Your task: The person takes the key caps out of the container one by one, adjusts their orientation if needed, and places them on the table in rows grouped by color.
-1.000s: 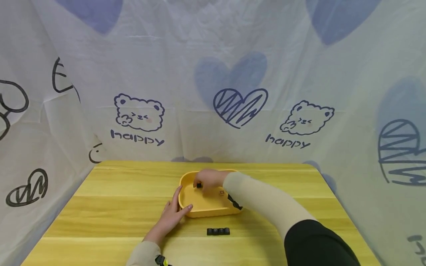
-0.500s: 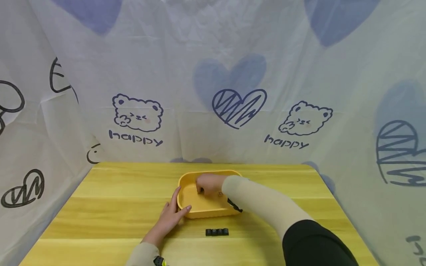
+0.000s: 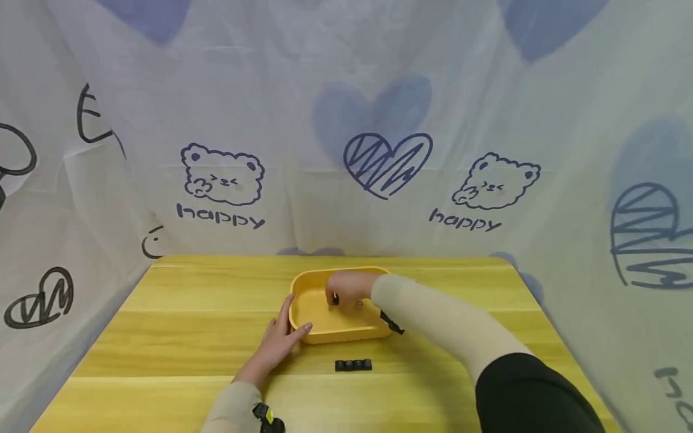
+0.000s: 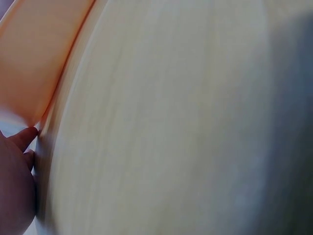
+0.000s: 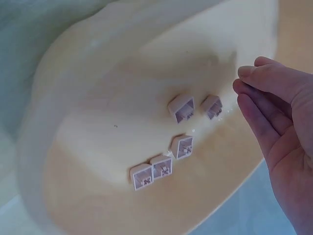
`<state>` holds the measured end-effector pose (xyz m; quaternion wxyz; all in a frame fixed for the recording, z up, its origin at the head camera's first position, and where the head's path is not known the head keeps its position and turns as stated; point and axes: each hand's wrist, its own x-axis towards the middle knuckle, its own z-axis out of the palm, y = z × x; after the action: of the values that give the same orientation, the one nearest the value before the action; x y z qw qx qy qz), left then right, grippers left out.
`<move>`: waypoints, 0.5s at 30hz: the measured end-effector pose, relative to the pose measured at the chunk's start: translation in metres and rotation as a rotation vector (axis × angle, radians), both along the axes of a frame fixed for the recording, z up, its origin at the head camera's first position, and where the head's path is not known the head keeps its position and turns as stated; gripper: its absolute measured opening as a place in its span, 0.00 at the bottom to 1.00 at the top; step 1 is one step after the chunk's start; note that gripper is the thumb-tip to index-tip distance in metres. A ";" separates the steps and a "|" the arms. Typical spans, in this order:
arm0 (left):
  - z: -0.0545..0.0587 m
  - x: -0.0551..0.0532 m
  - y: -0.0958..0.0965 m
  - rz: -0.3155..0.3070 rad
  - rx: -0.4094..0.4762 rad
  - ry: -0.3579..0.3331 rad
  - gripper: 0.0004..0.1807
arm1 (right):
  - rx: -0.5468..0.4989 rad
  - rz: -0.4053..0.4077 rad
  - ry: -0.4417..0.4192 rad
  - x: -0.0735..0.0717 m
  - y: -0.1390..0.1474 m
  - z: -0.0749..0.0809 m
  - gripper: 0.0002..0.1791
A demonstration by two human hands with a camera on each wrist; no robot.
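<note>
An orange-yellow tray (image 3: pixel 325 338) with rounded corners stands on the table. My left hand (image 3: pixel 277 340) lies at its left front corner, fingers along the left side and thumb on the front rim. Reaching in from the right, my right hand (image 3: pixel 349 287) is inside the tray and pinches a small black keycap (image 3: pixel 335 299). In the right wrist view the thumb and fingertips meet, and the black keycap is hidden. Several pale keycaps (image 5: pixel 182 108) lie on the tray floor there, most with their hollow undersides showing. A row of black keycaps (image 3: pixel 353 365) sits in front of the tray.
The wooden table (image 3: pixel 178 337) extends around the tray on all sides. A white cloth (image 3: pixel 303 90) printed with hearts and bears hangs behind it and along both sides. My right forearm (image 3: pixel 449 316) passes over the tray's right edge.
My right hand has shifted slightly to the right inside the tray, with the black keycap in its fingers. The left hand stays at the tray corner. The head view has tilted a little.
</note>
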<state>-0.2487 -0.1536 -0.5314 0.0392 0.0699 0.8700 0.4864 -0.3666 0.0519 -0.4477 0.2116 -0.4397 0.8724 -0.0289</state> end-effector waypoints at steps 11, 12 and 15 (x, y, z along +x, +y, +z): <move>0.003 -0.002 0.000 0.005 -0.018 -0.003 0.47 | -0.104 -0.051 -0.038 0.013 0.026 0.027 0.14; 0.003 -0.001 0.000 0.003 -0.014 -0.010 0.47 | -0.118 -0.055 -0.043 0.013 0.028 0.029 0.14; 0.004 -0.001 0.001 0.001 -0.009 -0.028 0.48 | -0.165 -0.055 -0.046 0.014 0.037 0.033 0.14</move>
<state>-0.2495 -0.1525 -0.5278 0.0514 0.0624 0.8716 0.4835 -0.3526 0.0890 -0.4143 0.1938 -0.4306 0.8738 -0.1165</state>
